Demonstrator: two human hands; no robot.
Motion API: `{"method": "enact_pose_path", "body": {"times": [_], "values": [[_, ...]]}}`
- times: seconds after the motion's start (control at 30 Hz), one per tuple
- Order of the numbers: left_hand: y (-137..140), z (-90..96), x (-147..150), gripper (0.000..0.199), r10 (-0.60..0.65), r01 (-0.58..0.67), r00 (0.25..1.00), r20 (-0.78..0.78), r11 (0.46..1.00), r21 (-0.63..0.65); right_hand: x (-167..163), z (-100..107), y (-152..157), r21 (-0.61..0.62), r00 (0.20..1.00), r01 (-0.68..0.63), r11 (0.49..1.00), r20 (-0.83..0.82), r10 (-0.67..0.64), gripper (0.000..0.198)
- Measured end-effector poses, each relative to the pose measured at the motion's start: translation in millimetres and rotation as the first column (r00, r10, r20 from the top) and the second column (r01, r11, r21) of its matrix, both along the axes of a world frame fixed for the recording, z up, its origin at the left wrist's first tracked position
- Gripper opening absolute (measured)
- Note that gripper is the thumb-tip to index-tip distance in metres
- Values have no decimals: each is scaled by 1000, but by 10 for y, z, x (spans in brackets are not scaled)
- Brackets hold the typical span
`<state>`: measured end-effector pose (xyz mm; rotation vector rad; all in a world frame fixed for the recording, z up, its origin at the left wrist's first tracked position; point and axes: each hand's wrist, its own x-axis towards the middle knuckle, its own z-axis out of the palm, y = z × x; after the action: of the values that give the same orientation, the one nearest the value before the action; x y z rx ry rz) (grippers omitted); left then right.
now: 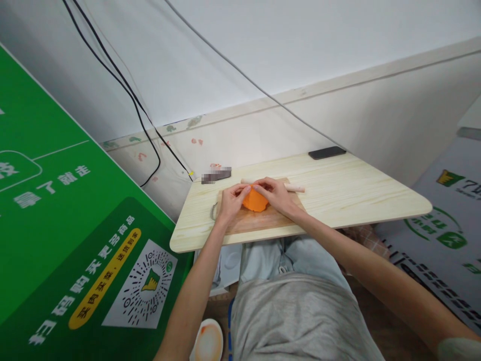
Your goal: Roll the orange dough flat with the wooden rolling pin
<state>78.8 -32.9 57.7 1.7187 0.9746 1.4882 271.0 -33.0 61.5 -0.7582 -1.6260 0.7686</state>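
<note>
A flat, bright orange sheet [255, 200], which looks like rolled dough or clay, is held up between my two hands over a wooden board [248, 224]. My left hand [233, 198] grips its upper left edge, with the thumb pressed near the top. On the other side my right hand [277, 193] pinches the upper right edge, its thumb close to the left one. The fingers behind the sheet are partly hidden. A pale rolling pin [295, 188] lies across the far side of the board, behind my hands.
The board rests on a light wood-grain table [361, 193] against the wall. A black phone [326, 152] lies at the back right, and a blurred dark item [217, 175] at the back left. Cables hang along the wall. Below left is a stained white bowl [208, 341].
</note>
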Motion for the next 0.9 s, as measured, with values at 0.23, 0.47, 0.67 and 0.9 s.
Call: {"method": "enact_pose_path", "body": {"times": [0.23,0.47,0.67,0.9], "values": [[36,-21,20,47,43,-43,998,48,999,-9,7,6,4,-16,995,89,996,-41,-89,21],[18,-11,14,41,20,-19,995,93,1000,-19,1,-8,-3,-76,990,40,996,-130,-50,26],[6,15,-7,37,38,-35,998,57,998,-45,20,-9,-2,-46,997,17,999,-76,-20,21],[-24,3,-23,32,28,-27,1000,9,998,-59,36,-24,8,-23,999,29,999,-31,-29,22]]}}
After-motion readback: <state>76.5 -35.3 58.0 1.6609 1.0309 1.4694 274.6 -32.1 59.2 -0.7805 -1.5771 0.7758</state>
